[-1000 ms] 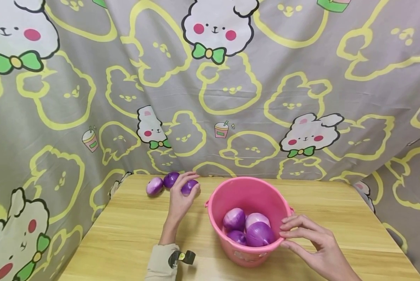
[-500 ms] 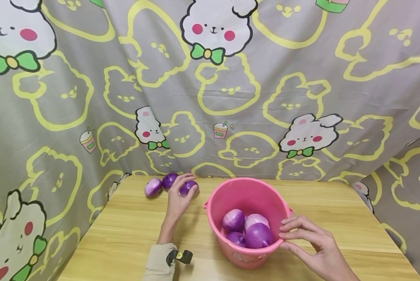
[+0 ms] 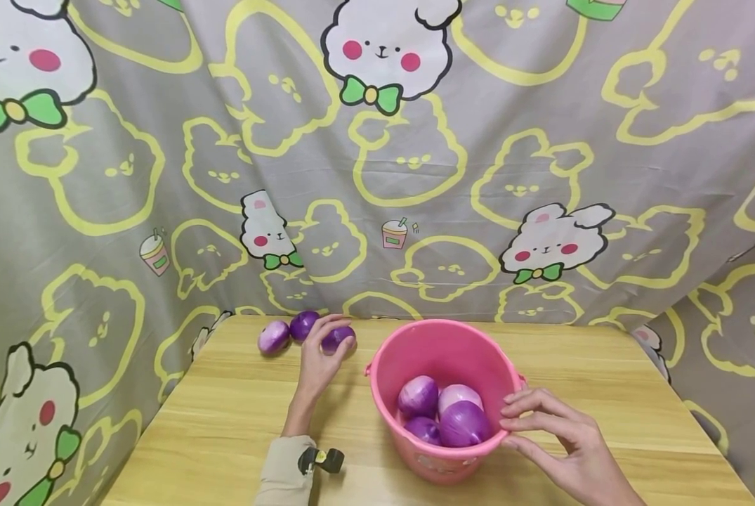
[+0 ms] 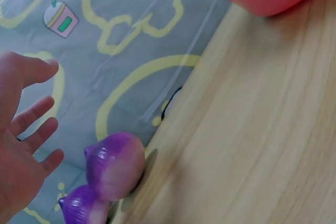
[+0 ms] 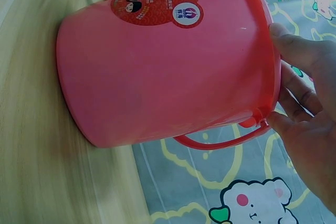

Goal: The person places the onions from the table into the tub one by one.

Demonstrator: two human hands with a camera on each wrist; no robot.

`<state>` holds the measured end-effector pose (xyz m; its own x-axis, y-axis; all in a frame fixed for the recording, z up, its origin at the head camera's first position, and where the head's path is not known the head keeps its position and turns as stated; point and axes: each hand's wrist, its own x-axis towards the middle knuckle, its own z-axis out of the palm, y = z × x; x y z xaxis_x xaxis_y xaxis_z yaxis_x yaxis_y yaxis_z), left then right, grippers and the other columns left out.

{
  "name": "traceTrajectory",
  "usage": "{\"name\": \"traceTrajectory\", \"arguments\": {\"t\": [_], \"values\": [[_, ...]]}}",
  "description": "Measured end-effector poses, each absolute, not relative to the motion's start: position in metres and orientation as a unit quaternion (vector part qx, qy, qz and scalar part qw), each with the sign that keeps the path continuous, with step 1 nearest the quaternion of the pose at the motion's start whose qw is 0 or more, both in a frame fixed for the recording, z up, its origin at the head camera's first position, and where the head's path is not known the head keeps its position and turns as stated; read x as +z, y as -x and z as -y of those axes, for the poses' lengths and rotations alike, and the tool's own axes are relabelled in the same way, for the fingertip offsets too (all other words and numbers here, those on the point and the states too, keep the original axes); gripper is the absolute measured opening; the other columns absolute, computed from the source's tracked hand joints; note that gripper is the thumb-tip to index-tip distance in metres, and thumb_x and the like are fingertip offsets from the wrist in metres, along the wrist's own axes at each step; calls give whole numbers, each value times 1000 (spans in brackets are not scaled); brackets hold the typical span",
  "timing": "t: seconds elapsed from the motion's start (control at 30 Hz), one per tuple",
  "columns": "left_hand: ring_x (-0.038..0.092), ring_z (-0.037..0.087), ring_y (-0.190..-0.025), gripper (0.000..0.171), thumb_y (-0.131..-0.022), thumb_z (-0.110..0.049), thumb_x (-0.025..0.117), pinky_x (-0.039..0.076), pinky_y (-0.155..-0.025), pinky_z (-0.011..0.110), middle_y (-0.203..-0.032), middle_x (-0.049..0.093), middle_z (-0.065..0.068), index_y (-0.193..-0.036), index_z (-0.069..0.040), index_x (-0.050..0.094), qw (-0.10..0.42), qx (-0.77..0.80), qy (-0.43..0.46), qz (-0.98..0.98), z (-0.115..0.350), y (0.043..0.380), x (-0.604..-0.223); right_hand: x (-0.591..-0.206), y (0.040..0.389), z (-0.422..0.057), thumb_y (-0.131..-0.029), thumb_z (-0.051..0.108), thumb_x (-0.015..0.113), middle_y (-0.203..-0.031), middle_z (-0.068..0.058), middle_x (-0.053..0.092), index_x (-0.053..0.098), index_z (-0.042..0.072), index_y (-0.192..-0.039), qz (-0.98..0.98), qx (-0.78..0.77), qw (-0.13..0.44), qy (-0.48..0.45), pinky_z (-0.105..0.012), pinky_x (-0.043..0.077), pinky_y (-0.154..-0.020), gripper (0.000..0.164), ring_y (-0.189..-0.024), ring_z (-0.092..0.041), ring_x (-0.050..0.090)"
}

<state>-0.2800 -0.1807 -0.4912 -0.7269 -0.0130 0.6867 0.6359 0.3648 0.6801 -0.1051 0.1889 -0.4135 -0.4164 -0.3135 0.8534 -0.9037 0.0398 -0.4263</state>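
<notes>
In the head view my left hand (image 3: 320,356) hovers with loosely curved fingers at a purple onion (image 3: 338,339) near the table's back edge. Two more onions, one dark purple (image 3: 304,326) and one paler (image 3: 274,338), lie just left of it. The left wrist view shows the left hand (image 4: 23,140) holding nothing, apart from the onion (image 4: 115,166) nearest it. My right hand (image 3: 569,439) pinches the right rim of a pink bucket (image 3: 409,450), thumb outside. Several purple and whitish onions (image 3: 464,424) lie inside the upright bucket.
The wooden table (image 3: 225,422) runs back to a grey patterned curtain (image 3: 428,176). On the bucket's far side, in the right wrist view, its red handle (image 5: 226,142) hangs down. A black strap device (image 3: 320,459) sits on my left sleeve (image 3: 284,471).
</notes>
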Motion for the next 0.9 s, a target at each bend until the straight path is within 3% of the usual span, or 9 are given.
{"name": "traceTrajectory", "arguments": {"t": [0.4, 0.6, 0.9], "values": [[51, 41, -130, 34, -81, -7, 85, 36, -110, 63, -133, 61, 23, -114, -6, 75, 287, -497, 166, 802, 185, 284, -501, -415, 102, -191, -79, -6, 83, -111, -14, 69, 76, 1, -108, 687, 506, 285, -436, -21, 47, -104, 31, -115, -22, 61], [52, 45, -128, 38, -79, -7, 87, 37, -107, 67, -134, 59, 26, -114, -2, 74, 295, -479, 161, 811, 186, 288, -505, -416, 102, -192, -79, -6, 83, -111, -14, 69, 77, 2, -108, 693, 501, 286, -432, -21, 48, -103, 30, -114, -21, 61], [48, 45, -132, 38, -79, -8, 87, 34, -108, 69, -138, 57, 24, -116, -8, 75, 280, -451, 131, 837, 189, 293, -510, -415, 105, -191, -82, -7, 81, -111, -15, 68, 76, 0, -108, 666, 525, 276, -452, -23, 47, -105, 28, -118, -21, 61]]}}
